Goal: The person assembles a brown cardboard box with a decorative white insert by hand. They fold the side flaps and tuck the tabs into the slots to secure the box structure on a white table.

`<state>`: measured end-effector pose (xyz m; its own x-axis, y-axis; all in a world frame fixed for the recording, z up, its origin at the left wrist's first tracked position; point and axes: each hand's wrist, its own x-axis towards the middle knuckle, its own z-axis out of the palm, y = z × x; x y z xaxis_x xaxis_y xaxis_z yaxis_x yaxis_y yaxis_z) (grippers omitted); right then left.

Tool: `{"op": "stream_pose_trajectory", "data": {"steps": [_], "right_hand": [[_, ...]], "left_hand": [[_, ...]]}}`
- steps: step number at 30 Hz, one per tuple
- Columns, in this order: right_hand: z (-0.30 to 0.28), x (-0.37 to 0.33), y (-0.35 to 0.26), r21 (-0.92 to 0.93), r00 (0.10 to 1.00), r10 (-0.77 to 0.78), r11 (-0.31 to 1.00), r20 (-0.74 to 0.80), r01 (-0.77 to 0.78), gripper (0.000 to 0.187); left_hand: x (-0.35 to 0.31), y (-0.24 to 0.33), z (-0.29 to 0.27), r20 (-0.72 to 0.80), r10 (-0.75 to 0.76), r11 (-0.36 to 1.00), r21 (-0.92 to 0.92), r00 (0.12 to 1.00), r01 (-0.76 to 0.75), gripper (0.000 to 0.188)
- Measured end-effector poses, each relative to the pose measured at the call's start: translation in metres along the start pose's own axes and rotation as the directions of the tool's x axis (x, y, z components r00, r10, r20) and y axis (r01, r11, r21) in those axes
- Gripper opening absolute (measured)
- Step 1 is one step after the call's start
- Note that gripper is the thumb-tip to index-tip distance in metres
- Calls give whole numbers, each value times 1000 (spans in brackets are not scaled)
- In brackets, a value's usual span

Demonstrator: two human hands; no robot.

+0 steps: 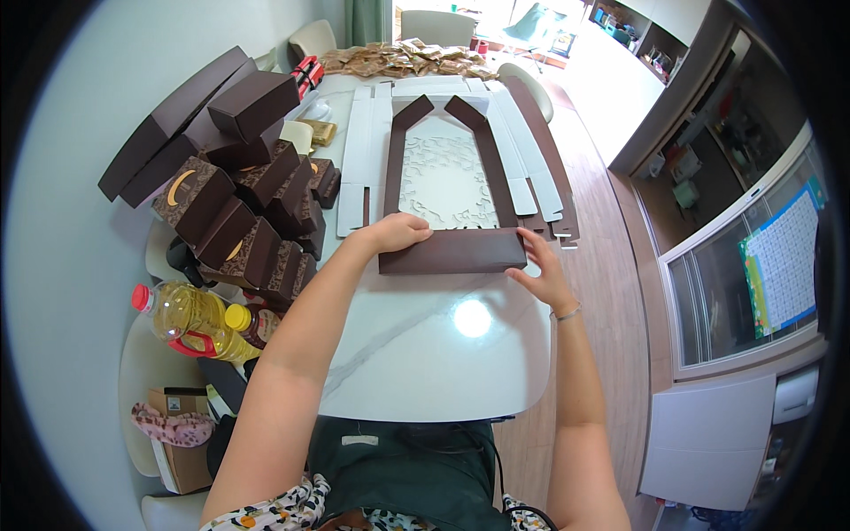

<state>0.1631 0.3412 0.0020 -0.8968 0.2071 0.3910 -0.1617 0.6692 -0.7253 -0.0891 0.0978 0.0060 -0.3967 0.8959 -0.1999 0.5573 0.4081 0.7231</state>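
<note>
A dark brown cardboard box (452,251), partly folded up, lies on the white marble-patterned table, its near wall standing toward me. Inside its frame, a white panel (447,181) with a cut-out lace-like pattern is visible. The box's two far corner flaps angle inward, and its white-lined side flaps (361,146) spread out flat. My left hand (400,234) grips the top edge of the near wall by its left end, fingertips bent over inside. At the right end of that wall, my right hand (544,273) has thumb and fingers apart around the corner, touching it.
Stacked brown boxes (252,190), some patterned, crowd the left side. Below them stand an oil bottle (190,314) with a red cap and a yellow-capped jar (252,323). Many small gold-brown packets (407,60) cover the table's far end. Chairs (438,28) surround the table.
</note>
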Motion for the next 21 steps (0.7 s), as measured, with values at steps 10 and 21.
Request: {"op": "stream_pose_trajectory", "data": {"steps": [10, 21], "right_hand": [[0, 4, 16, 61, 968, 220, 971, 123, -229, 87], [-8, 33, 21, -543, 960, -171, 796, 224, 268, 65]], "left_hand": [[1, 2, 19, -182, 73, 863, 504, 981, 30, 26], [-10, 16, 67, -458, 681, 550, 835, 572, 13, 25]]}}
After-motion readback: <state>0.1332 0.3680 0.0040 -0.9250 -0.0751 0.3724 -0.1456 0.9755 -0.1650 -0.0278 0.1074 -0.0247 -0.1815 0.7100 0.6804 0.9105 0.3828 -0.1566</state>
